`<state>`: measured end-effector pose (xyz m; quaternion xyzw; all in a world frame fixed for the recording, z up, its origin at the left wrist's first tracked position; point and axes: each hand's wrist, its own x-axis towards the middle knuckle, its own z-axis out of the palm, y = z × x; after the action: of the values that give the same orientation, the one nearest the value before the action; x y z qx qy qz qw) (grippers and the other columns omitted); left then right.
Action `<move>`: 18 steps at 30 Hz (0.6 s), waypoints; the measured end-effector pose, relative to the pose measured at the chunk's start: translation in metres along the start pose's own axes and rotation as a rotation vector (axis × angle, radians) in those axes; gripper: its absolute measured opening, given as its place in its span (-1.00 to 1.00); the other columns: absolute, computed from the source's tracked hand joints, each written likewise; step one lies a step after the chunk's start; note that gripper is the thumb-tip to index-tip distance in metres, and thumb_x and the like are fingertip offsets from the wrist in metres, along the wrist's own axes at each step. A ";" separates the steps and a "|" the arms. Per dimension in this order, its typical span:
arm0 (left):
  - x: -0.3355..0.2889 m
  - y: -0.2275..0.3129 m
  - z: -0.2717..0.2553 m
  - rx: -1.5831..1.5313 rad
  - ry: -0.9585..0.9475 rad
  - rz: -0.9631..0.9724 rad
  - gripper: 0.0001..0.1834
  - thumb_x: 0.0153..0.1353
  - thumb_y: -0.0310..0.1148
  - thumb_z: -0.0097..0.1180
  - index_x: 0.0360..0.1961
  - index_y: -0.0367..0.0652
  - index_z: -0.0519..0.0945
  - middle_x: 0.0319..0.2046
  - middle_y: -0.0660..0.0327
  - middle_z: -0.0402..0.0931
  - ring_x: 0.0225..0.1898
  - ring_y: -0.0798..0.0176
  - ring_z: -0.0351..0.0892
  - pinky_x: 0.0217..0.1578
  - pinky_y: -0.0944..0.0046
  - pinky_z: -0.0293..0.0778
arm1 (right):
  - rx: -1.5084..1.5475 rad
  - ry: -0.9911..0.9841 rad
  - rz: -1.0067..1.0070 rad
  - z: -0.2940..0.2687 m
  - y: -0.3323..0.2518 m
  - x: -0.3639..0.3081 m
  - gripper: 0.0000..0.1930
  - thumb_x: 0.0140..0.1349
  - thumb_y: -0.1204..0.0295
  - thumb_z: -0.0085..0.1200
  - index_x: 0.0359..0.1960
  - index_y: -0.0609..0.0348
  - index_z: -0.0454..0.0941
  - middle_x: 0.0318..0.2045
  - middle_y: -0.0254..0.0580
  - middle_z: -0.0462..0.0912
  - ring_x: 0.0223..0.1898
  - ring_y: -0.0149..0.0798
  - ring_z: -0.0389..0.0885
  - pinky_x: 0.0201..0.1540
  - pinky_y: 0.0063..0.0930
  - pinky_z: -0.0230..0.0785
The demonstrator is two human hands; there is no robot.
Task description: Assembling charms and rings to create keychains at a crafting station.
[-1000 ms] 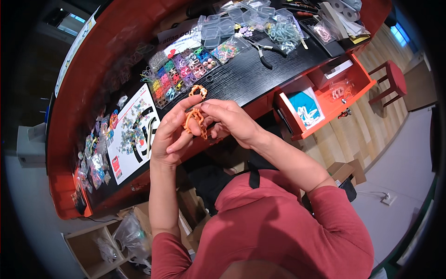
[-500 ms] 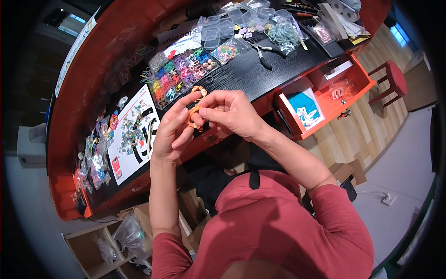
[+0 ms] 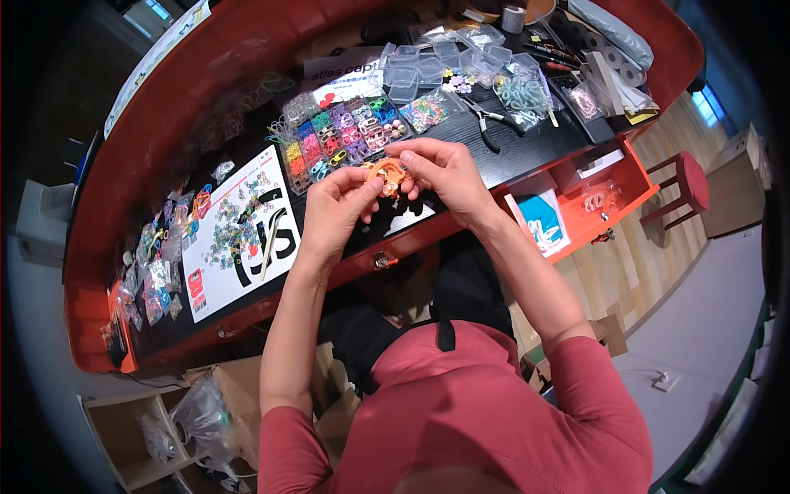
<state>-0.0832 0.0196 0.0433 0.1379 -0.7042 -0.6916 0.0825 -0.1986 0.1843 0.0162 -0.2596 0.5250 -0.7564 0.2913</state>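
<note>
Between my two hands, above the desk's front edge, is an orange loop (image 3: 387, 170) with small pale and gold pieces hanging from it; its finer detail is too small to make out. My left hand (image 3: 336, 204) pinches the loop's left side between thumb and fingers. On the other side, my right hand (image 3: 451, 174) grips it with thumb and fingertips. Just beyond my hands lies a clear compartment box (image 3: 298, 173) full of colourful clasps and beads.
Black-handled pliers (image 3: 487, 132) lie on the black desk (image 3: 461, 152), beside bags and clear small boxes (image 3: 401, 78). To the left, a white sheet (image 3: 206, 284) carries scattered small rings and tweezers (image 3: 270, 247). An orange-red drawer (image 3: 597, 226) stands pulled out at right; a red stool (image 3: 691, 181) is beyond.
Both hands have shifted right in the picture and moved apart. The orange loop now shows as a rounder ring held between them, where before fingers covered more of it. The view has shifted slightly.
</note>
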 end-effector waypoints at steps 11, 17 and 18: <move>0.000 -0.017 -0.001 -0.187 0.081 0.009 -0.79 0.39 -0.40 0.24 -0.08 -0.33 0.65 -0.37 0.25 0.64 -0.44 0.48 0.60 -0.41 0.52 0.53 | 0.037 -0.064 -0.046 0.001 0.011 -0.003 -0.57 0.26 0.58 0.30 0.17 0.32 0.54 -0.15 -0.28 0.68 -0.32 -0.60 0.61 -0.32 -0.68 0.49; 0.000 -0.029 -0.002 -0.314 0.011 -0.028 -0.77 0.42 -0.39 0.19 -0.03 -0.34 0.63 -0.32 0.23 0.65 -0.40 0.47 0.62 -0.39 0.50 0.57 | -0.046 -0.077 -0.097 0.005 0.016 -0.003 -0.58 0.29 0.58 0.26 0.20 0.21 0.56 -0.08 -0.27 0.70 -0.27 -0.58 0.61 -0.27 -0.65 0.52; -0.001 -0.031 -0.004 -0.320 0.015 -0.027 -0.77 0.42 -0.39 0.19 -0.03 -0.34 0.63 -0.32 0.23 0.65 -0.40 0.47 0.62 -0.39 0.50 0.57 | -0.049 -0.082 -0.093 0.006 0.016 -0.004 -0.58 0.29 0.58 0.26 0.20 0.21 0.56 -0.08 -0.27 0.70 -0.27 -0.58 0.61 -0.27 -0.65 0.52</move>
<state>-0.0791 0.0161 0.0122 0.1377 -0.5827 -0.7948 0.0993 -0.1894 0.1789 0.0027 -0.3217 0.5184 -0.7447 0.2705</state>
